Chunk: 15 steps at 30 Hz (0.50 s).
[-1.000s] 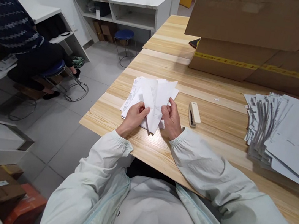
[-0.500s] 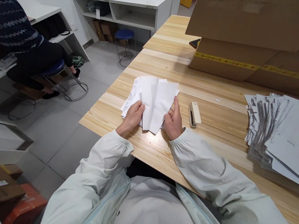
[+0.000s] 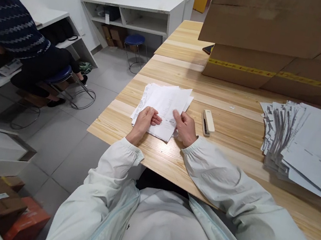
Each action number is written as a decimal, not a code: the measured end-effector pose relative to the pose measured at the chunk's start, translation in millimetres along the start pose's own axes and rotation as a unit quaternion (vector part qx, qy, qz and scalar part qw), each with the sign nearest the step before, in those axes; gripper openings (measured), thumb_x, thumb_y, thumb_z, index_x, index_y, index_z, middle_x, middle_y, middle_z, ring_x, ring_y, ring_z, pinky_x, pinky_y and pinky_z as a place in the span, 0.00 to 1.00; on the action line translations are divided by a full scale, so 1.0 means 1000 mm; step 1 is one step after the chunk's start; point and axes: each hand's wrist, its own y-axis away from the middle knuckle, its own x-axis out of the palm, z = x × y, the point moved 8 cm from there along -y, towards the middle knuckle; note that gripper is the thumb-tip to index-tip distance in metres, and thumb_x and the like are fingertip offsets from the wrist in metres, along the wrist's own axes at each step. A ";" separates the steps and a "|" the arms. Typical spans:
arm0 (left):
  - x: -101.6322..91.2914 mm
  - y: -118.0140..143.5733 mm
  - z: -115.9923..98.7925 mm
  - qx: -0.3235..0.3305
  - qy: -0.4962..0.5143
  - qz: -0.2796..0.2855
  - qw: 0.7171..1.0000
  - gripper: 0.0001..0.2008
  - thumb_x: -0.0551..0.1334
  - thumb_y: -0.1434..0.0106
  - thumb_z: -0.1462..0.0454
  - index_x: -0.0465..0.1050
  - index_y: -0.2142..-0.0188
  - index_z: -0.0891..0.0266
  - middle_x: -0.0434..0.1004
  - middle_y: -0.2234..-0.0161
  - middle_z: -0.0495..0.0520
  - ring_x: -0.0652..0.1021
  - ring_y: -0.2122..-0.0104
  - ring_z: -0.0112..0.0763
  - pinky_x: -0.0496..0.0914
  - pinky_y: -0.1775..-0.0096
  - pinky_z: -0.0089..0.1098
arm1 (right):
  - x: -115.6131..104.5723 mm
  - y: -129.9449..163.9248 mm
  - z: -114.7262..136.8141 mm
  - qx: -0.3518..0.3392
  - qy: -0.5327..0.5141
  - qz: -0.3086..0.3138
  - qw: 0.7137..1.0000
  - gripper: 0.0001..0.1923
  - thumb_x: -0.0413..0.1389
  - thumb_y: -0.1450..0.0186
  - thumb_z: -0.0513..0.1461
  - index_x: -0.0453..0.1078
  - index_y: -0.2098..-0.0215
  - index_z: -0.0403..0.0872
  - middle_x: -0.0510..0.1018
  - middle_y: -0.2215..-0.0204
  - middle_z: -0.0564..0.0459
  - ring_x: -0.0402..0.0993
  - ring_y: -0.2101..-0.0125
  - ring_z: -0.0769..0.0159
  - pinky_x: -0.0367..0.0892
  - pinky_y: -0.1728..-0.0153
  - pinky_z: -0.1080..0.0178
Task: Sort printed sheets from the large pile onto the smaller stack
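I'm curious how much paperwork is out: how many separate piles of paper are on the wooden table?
2: a small pile under the person's hands near the table's front edge, and a big fanned stack at the right. Others may sit behind the cardboard boxes.

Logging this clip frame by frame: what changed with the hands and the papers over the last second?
The folded sheet, which stood raised and creased between both hands, has been opened out and laid flat on the small pile of papers. The left hand and right hand have come down with it and still pinch its near edge. The stapler, big paper stack and cardboard boxes did not move.
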 end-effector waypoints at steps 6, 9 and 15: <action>-0.050 0.022 -0.027 0.099 0.022 -0.174 0.980 0.12 0.63 0.38 0.56 0.67 0.62 0.61 0.78 0.63 0.54 0.77 0.70 0.24 0.68 0.68 0.25 | -0.022 0.009 0.027 -0.037 -0.087 -0.044 0.995 0.18 0.63 0.46 0.47 0.75 0.60 0.46 0.84 0.63 0.49 0.80 0.63 0.59 0.75 0.57 0.54; -0.061 0.041 -0.038 0.094 0.059 -0.140 0.984 0.21 0.66 0.40 0.52 0.68 0.52 0.59 0.75 0.48 0.59 0.78 0.56 0.30 0.72 0.58 0.28 | -0.038 0.035 0.045 -0.046 -0.115 -0.007 0.992 0.22 0.66 0.46 0.45 0.74 0.54 0.48 0.84 0.60 0.50 0.81 0.61 0.60 0.76 0.55 0.55; 0.012 0.080 -0.044 -0.009 0.110 0.156 0.982 0.34 0.73 0.50 0.47 0.74 0.48 0.62 0.82 0.56 0.61 0.81 0.58 0.41 0.74 0.57 0.38 | -0.065 0.092 0.071 -0.103 -0.066 0.023 0.992 0.26 0.66 0.40 0.43 0.70 0.45 0.53 0.81 0.52 0.50 0.81 0.60 0.64 0.77 0.59 0.61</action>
